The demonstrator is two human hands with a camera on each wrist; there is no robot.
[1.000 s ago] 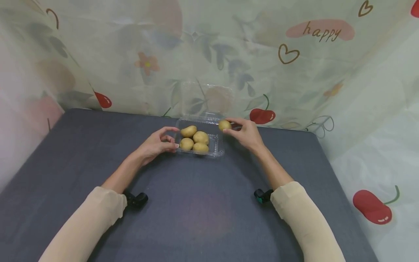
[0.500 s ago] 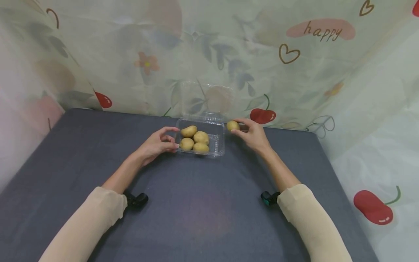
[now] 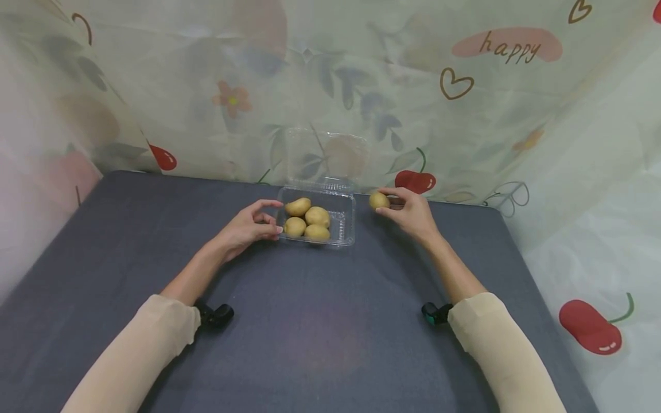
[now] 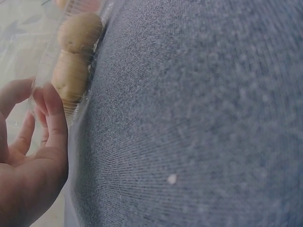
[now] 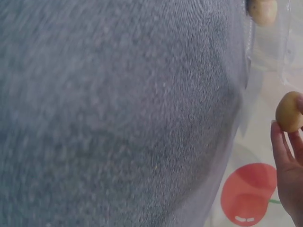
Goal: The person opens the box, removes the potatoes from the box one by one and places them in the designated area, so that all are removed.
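Observation:
A clear plastic clamshell box (image 3: 342,232) stands near the back of the table, its lid (image 3: 330,152) raised behind it. Several small yellow potatoes (image 3: 317,217) lie in its left and middle part, while the right part shows bare ridged plastic. My left hand (image 3: 249,225) holds the box's left side, fingertips at the rim; in the left wrist view its fingers (image 4: 56,113) bend against the clear wall. To the right of the box, my right hand (image 3: 412,212) pinches another potato (image 3: 379,200) between thumb and fingertips, close over the table's back edge in this view.
A dark grey cloth covers the table (image 3: 330,321). Behind its far edge hangs a pale printed curtain (image 3: 232,69), close to the raised lid. A black wrist strap device (image 3: 217,315) sits at each sleeve cuff.
My right hand has moved to the right, carrying the potato from above the box's right rim to clear of its side. The left hand and the box have stayed in place.

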